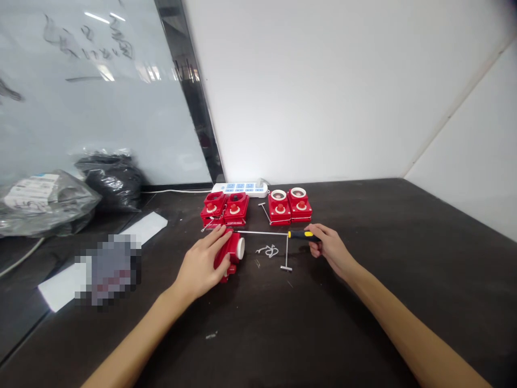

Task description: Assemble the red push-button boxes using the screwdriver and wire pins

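Red boxy plastic push-button housing [231,253] sits near the middle of the dark tabletop [363,291], its round white cap facing right. The left hand [198,265] lies over it, fingers spread and curled around its top and side in a firm hold. The right hand [328,248] has its fingers closed narrowly around the handle of a long steel screwdriver with a yellow-and-black grip [301,235]. The thin shaft runs left to the housing's upper end, right beside the left fingertips (whether its tip sits in a screw head, I can't tell from here). That tip is the weak point: pressed off-line, it could skid out, jab the left fingers or scar the plastic. A thin metal T-shaped rod [286,257] and a loose tangle of white wire [267,251] lie just right of the housing, where a slip could knock them. Toward the far edge stand four more red plastic housings [279,209], two showing white rings and red buttons, beside a second metal T-shaped rod [264,213] and a white power strip with blue switches [240,188]. A black plastic bag [113,180] and a clear plastic bag [44,205] sit off to the left.
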`<state>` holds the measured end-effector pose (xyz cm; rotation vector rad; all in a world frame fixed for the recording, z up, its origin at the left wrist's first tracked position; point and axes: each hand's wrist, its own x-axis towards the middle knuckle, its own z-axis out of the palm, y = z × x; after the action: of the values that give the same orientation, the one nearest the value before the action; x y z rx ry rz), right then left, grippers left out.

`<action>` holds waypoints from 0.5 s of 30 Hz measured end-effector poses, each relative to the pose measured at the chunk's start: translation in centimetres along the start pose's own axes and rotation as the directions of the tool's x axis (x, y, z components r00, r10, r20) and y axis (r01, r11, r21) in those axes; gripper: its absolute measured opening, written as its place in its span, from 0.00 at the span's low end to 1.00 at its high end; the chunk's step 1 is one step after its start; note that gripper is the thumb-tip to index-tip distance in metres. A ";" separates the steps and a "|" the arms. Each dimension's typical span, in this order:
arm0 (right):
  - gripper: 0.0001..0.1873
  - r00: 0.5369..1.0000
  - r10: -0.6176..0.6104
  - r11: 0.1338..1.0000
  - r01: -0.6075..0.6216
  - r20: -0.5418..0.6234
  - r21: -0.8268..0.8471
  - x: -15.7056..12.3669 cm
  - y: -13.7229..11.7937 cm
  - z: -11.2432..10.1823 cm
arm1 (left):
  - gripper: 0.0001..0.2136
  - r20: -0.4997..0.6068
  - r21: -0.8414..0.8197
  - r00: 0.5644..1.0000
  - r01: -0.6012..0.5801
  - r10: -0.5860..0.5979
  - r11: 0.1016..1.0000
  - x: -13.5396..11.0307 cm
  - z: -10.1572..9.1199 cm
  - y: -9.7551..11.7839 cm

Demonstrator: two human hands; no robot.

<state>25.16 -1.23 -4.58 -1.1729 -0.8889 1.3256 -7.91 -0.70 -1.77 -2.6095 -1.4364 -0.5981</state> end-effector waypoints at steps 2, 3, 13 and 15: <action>0.19 1.000 -0.013 1.000 0.013 -0.008 -0.007 0.0 0.0 0.0 | 0.25 0.002 0.002 1.000 0.000 0.000 1.000 0.0 0.0 0.0; 0.19 1.000 -0.026 1.000 0.026 -0.007 -0.013 0.0 0.0 0.0 | 0.25 0.002 0.004 1.000 -0.001 0.001 1.000 0.0 0.0 0.0; 0.18 0.982 -0.187 0.980 0.188 0.018 -0.070 -0.4 -0.3 -0.2 | 0.25 -0.001 -0.006 1.000 0.004 -0.004 1.000 0.0 -0.2 0.0; 0.17 0.974 -0.221 0.970 0.224 0.041 -0.092 -0.4 -0.1 -0.4 | 0.25 -0.003 -0.013 1.000 0.007 -0.007 1.000 0.0 -0.3 0.0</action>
<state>25.53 -1.65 -4.51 -1.0936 -1.0840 1.1315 -8.02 -0.74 -1.53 -2.6131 -1.4467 -0.6146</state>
